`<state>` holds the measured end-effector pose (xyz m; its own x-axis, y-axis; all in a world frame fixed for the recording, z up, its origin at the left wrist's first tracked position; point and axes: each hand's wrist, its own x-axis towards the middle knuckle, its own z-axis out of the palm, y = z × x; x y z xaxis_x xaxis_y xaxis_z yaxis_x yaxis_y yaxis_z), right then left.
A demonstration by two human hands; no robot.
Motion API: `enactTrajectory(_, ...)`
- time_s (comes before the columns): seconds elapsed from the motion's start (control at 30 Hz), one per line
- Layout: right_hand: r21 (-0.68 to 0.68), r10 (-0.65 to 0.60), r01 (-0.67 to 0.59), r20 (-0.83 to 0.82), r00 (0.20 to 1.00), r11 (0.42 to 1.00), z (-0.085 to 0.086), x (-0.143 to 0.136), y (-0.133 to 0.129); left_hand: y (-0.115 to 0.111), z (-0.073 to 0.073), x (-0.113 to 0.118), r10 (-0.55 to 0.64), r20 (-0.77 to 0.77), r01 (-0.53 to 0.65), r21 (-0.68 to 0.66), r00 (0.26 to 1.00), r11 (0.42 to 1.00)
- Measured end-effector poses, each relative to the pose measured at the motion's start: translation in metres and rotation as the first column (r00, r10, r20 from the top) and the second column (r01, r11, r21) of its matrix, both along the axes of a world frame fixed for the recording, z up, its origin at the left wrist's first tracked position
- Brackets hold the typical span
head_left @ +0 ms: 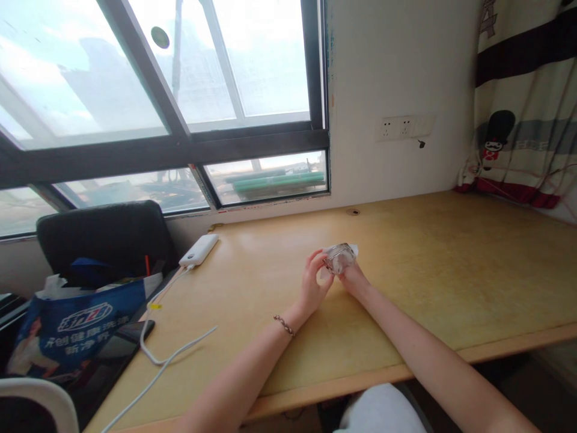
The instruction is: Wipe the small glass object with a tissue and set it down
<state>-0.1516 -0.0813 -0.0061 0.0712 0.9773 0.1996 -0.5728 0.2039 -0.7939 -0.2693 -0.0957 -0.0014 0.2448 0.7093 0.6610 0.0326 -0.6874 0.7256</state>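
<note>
Above the middle of the wooden table (261,300) is a small silvery, see-through bundle (340,258). It looks like a crinkled clear plastic packet with dark, thin strands in it; its exact kind I cannot make out. My left hand (314,279) grips its left side, thumb and fingers curved in a ring, and a braided bracelet (283,325) sits on that wrist. From the right and below, my right hand (353,278) holds the same bundle, its fingers mostly hidden behind it.
A white power bank (199,250) lies at the table's left edge, its white cable (166,361) trailing toward me. Beyond that edge are a dark tablet-like slab (112,361), a blue printed bag (90,319) and a black chair (106,240). A window and wall sockets (396,127) are behind.
</note>
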Motion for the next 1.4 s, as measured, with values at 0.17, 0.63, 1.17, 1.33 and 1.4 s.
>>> enactTrajectory(0.17,0.021,-0.047,0.049,-0.096,0.994,0.999,-0.006,0.005,0.012,0.005,-0.004,0.006,0.058,0.199,0.046,-0.483,0.978,0.874)
enactTrajectory(0.63,-0.062,0.16,-0.153,0.132,0.978,0.986,0.006,-0.006,-0.013,0.014,0.003,-0.002,-0.089,0.502,0.501,-0.799,0.86,0.332)
enactTrajectory(1.17,-0.235,-0.012,-0.008,-0.082,0.997,0.972,0.006,0.003,0.001,0.029,-0.015,-0.003,-0.059,0.442,0.363,-0.644,0.895,0.674)
enactTrajectory(1.33,-0.242,-0.009,-0.007,-0.062,0.998,0.97,0.007,0.006,0.001,0.031,-0.013,-0.011,0.049,0.316,0.186,-0.67,0.947,0.719)
enactTrajectory(1.4,-0.267,0.001,-0.018,-0.063,0.998,0.964,0.006,0.005,0.0,0.029,-0.012,-0.013,0.111,0.254,0.079,-0.634,0.961,0.769)
